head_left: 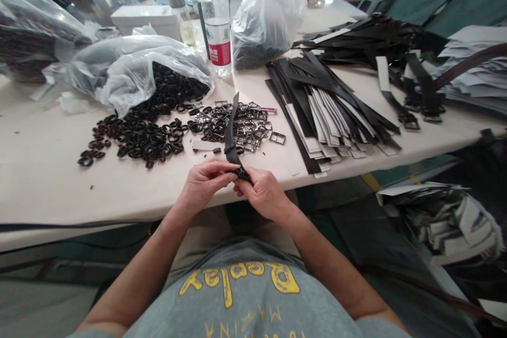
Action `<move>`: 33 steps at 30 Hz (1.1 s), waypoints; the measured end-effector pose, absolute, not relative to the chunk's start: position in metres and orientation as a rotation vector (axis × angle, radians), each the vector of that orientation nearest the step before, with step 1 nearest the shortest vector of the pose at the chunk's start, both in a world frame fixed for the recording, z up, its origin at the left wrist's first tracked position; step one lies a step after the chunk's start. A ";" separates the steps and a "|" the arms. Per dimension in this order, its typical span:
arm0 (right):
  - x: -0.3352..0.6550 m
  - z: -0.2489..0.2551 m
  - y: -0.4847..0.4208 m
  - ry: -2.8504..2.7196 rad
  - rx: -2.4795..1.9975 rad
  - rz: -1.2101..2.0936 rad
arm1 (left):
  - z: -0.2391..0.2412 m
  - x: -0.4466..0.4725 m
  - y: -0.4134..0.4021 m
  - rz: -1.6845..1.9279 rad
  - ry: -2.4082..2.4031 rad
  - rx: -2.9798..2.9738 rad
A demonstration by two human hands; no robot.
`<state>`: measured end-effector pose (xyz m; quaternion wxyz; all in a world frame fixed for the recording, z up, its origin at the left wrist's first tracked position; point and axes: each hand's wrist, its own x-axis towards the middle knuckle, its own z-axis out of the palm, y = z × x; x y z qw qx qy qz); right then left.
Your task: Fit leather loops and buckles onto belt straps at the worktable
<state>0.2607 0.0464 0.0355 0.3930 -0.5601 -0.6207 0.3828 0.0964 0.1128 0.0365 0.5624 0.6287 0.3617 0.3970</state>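
A narrow black belt strap (231,134) runs from my hands over the table's front edge, its far end lying across the metal buckles. A dark loop sits around the strap a little beyond my fingers. My left hand (206,184) is closed, pinching the strap's near end between thumb and fingers. Beside it, my right hand (264,191) grips the same end from the other side. Fingers partly hide what is at that end. Just past the hands lies a heap of square metal buckles (253,129). Left of them are many small dark strap loops (148,140), spilling from a clear plastic bag (130,66).
A stack of black and white straps (332,116) covers the table's right. Farther right lie straps with buckles (430,108). A plastic bottle (217,37) and a filled white bag (267,21) stand behind. Below the right edge is a bin of strips (447,227).
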 end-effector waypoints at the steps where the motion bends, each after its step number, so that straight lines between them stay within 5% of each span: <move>1: 0.262 0.035 0.046 -1.535 -1.369 1.038 | 0.036 0.096 0.113 0.933 0.838 1.528; 12: 0.259 0.031 0.043 -1.190 -1.204 1.245 | 0.044 0.095 0.103 0.954 0.701 2.170; 27: 0.253 0.033 0.037 -1.246 -1.188 0.966 | 0.037 0.112 0.091 1.131 0.897 1.189; 33: 0.252 0.039 0.030 -1.398 -1.222 0.947 | 0.052 0.118 0.109 0.894 0.744 0.521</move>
